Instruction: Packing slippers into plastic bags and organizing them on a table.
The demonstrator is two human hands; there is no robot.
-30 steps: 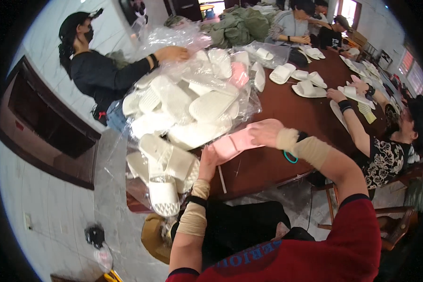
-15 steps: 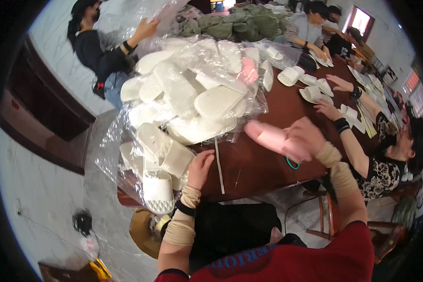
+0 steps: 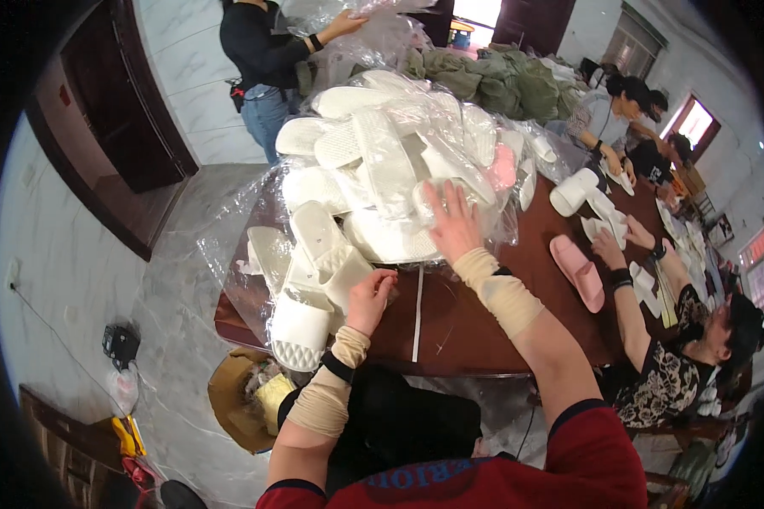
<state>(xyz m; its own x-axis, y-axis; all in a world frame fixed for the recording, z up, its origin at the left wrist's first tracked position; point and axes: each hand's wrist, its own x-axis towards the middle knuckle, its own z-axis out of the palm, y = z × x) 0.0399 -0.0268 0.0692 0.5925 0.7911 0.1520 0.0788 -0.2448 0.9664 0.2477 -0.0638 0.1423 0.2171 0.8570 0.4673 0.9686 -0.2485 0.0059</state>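
Many white slippers (image 3: 378, 157), heaped at odd angles, textured on some faces, broad bands showing on the nearer ones; one pink slipper (image 3: 578, 273), alone on the brown table (image 3: 484, 327) to the right of the heap. Around the heap, crumpled clear plastic (image 3: 221, 246); below the table's edge, an open carton (image 3: 225, 403) with yellow and clear scraps inside. Under the spread fingers of the right hand (image 3: 454, 225), part of the heap; just beside the curled fingers of the left hand (image 3: 370, 304), the nearer slippers, impossible to tell if gripped.

Bright overall (dark, curved edges)
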